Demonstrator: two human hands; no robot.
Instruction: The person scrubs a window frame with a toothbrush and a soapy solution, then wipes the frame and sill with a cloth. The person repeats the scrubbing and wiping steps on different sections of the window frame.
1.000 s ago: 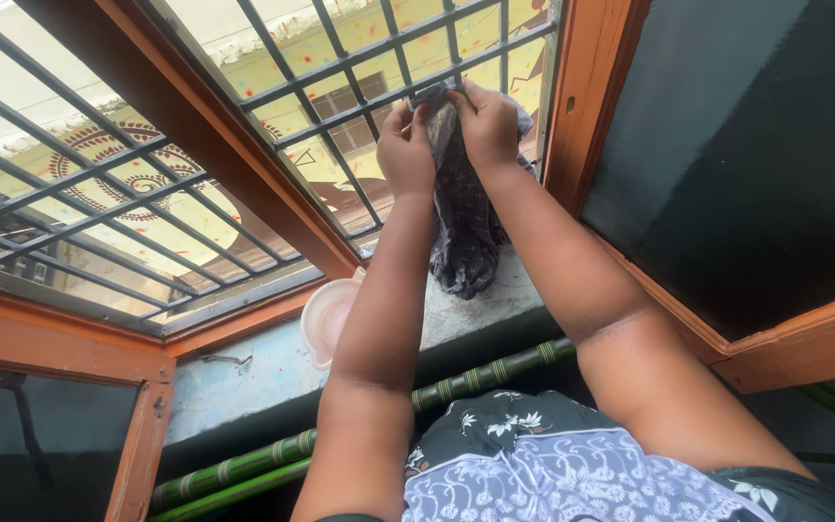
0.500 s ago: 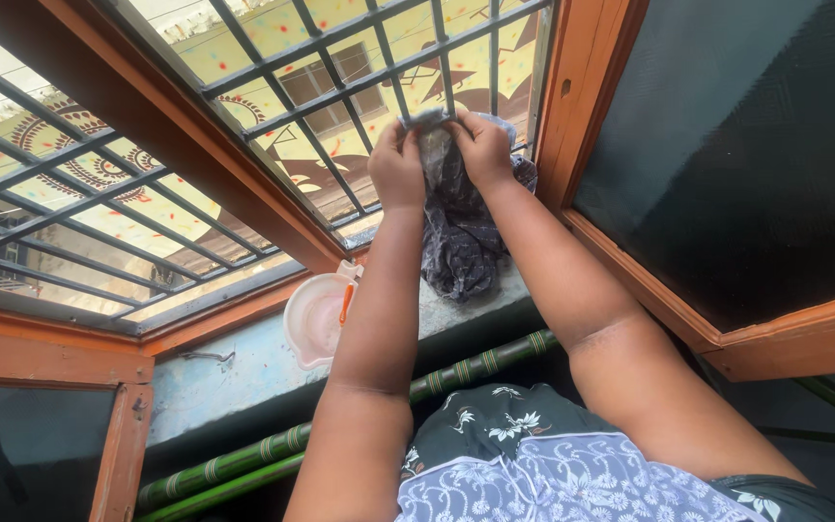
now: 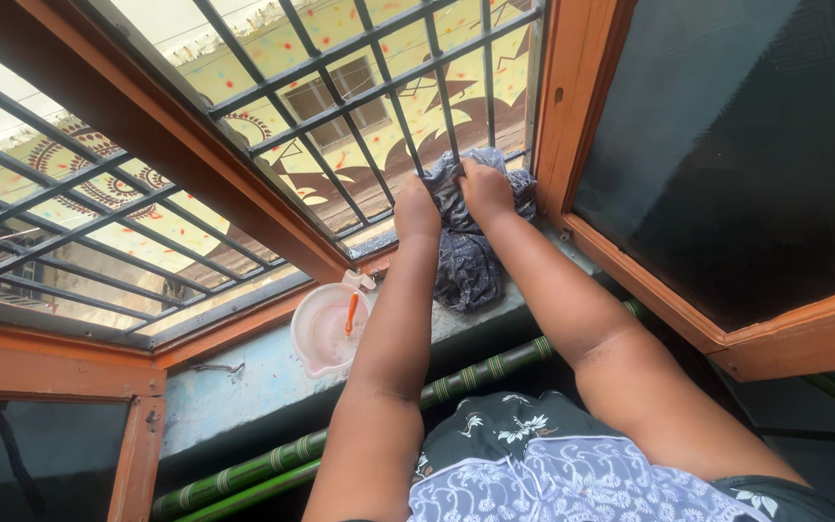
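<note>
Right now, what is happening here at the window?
A person presses a dark patterned cloth against the grey metal window grille with both hands. The left hand and the right hand each have a grip on the top of the cloth, whose lower part hangs onto the pale concrete sill. A pink plastic bowl sits on the sill beside the left arm.

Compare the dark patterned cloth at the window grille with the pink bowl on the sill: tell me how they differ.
The dark patterned cloth is soft and crumpled, hanging from the grille over the sill's edge; the pink bowl is rigid and round, sitting open side up. Both hands, left hand and right hand, grip the cloth; neither touches the bowl. The bowl holds a small orange item; the cloth holds nothing visible. Both rest on the pale sill.
</note>
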